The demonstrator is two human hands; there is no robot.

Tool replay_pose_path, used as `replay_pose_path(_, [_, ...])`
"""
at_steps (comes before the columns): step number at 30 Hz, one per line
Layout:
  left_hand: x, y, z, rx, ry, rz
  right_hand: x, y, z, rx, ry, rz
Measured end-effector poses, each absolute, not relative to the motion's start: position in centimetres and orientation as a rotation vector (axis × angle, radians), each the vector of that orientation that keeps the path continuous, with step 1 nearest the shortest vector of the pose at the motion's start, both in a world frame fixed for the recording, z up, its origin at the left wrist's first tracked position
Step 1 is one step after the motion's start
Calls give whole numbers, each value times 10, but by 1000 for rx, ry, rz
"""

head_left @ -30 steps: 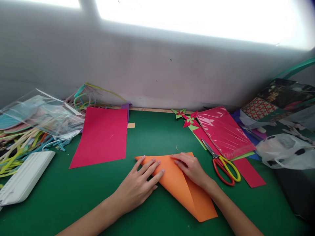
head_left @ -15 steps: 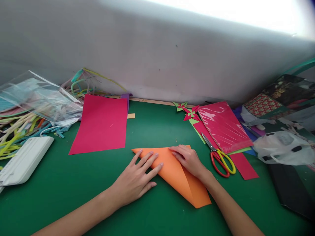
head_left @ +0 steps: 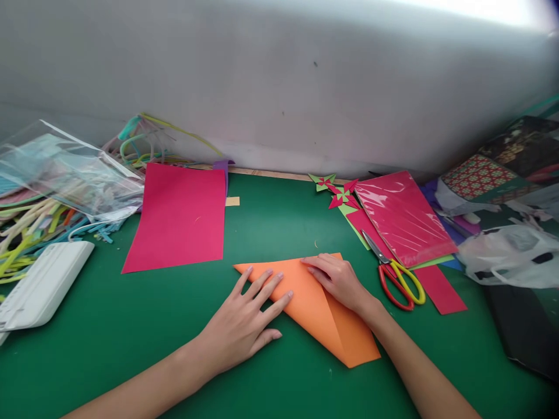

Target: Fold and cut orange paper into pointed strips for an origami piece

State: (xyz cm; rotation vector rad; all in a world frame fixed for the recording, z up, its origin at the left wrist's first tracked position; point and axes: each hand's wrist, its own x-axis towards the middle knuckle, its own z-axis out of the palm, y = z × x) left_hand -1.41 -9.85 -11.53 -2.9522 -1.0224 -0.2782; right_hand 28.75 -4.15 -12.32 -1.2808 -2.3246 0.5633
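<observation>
A sheet of orange paper [head_left: 310, 308], folded over diagonally, lies in front of me with a sharp point at its left end. My left hand [head_left: 244, 317] rests with spread fingers, its fingertips flat on the left part of the fold and its thumb off on the table. Over the upper right edge of the paper, my right hand [head_left: 336, 279] has its fingers bent and held together, gripping the folded edge. Its thumb is mostly hidden.
Scissors [head_left: 393, 270] with red and yellow handles lie right of my right hand, beside wrapped red paper [head_left: 406, 218] and folded paper stars [head_left: 343, 195]. A red sheet [head_left: 177, 218] is at back left. Paper strips [head_left: 39, 224] and a white power strip [head_left: 48, 285] are far left.
The view has shifted slightly, so the scissors and wrapped paper appear a little farther right. Both hands keep nearly the same places on the orange paper.
</observation>
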Motion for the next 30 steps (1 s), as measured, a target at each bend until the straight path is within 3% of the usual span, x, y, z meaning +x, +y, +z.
replay_pose_path(30, [-9,-107,-117,-2908,-1106,-272,284,-39,-125,-1285,-2359,511])
